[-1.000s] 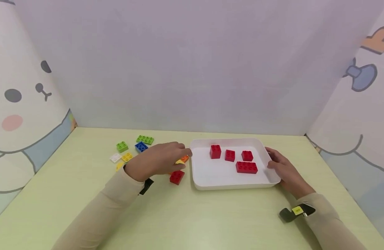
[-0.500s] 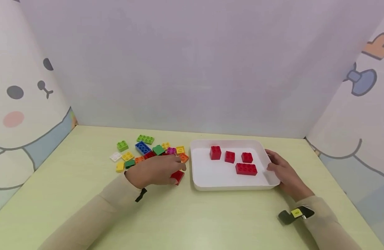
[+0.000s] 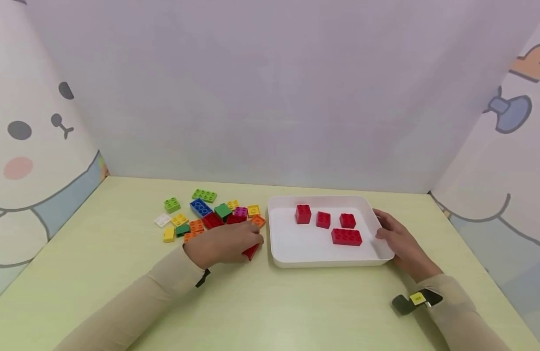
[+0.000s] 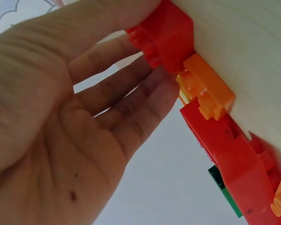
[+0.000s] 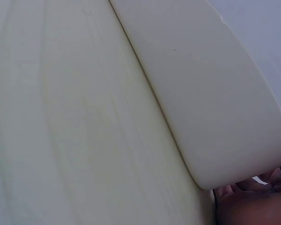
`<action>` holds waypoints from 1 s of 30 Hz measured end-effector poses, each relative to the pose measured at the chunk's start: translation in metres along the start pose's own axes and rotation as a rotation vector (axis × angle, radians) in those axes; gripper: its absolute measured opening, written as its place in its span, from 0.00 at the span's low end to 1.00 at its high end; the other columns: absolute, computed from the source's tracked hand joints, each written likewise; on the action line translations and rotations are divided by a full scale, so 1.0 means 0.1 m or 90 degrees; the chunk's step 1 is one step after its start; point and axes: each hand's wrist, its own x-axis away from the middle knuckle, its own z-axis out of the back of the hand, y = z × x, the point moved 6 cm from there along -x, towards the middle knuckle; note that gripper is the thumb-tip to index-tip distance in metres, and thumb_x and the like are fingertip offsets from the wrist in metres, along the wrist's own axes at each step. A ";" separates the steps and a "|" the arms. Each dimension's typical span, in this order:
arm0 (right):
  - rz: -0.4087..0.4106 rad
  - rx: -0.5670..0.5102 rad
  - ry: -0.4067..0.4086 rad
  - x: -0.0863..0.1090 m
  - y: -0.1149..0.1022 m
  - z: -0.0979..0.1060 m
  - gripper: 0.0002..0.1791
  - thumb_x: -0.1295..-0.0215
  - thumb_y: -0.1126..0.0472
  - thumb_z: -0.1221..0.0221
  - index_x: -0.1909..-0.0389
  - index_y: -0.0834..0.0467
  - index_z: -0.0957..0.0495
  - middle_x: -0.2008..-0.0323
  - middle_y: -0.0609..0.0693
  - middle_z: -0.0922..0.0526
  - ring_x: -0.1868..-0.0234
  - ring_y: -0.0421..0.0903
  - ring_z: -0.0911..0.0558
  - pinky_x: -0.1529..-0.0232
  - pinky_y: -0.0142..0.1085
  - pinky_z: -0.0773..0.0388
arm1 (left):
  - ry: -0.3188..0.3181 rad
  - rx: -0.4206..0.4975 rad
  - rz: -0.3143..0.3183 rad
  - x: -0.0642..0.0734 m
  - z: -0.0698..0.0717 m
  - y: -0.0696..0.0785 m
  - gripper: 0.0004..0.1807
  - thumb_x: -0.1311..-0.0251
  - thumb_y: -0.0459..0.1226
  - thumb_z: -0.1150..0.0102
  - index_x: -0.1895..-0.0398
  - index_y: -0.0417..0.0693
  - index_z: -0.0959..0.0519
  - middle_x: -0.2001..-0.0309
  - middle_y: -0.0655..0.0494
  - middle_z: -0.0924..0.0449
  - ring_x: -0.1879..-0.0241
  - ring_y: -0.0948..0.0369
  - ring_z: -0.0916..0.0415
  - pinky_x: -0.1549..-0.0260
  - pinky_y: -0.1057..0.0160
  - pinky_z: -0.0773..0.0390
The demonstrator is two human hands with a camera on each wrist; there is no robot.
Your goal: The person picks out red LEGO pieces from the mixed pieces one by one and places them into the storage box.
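Note:
My left hand [image 3: 229, 242] pinches a red toy building brick [image 3: 250, 252] at the near right edge of a pile of bricks. In the left wrist view the thumb lies against one side of that red brick [image 4: 175, 37], with the fingers reaching behind it. An orange brick [image 4: 210, 86] sits right beside it. To the right, my right hand [image 3: 401, 243] grips the right side of a white tray [image 3: 296, 252], thumb over the rim. Inside the tray lie several red bricks, one of them a long brick [image 3: 346, 237]. The right wrist view shows the tray's outer wall [image 5: 201, 93].
Left of the tray spreads the pile, with a blue brick [image 3: 201, 207], a light green brick [image 3: 204, 196], a white brick [image 3: 162, 220] and a yellow brick [image 3: 169, 234] among others. A pale wall [image 3: 270, 97] closes off the table's back, and printed panels stand at both sides.
My left hand has drawn back from beside the tray's left edge, come down to the red brick and closed its fingers on it. My right hand has stayed on the tray.

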 end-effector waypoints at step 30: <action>0.015 -0.011 0.002 0.01 0.00 -0.02 0.40 0.29 0.71 0.57 0.18 0.55 0.59 0.20 0.61 0.60 0.26 0.62 0.48 0.28 0.53 0.40 | 0.037 0.135 0.042 0.03 0.63 -0.07 0.24 0.41 0.37 0.29 0.41 0.51 0.22 0.45 0.56 0.23 0.49 0.59 0.27 0.58 0.62 0.18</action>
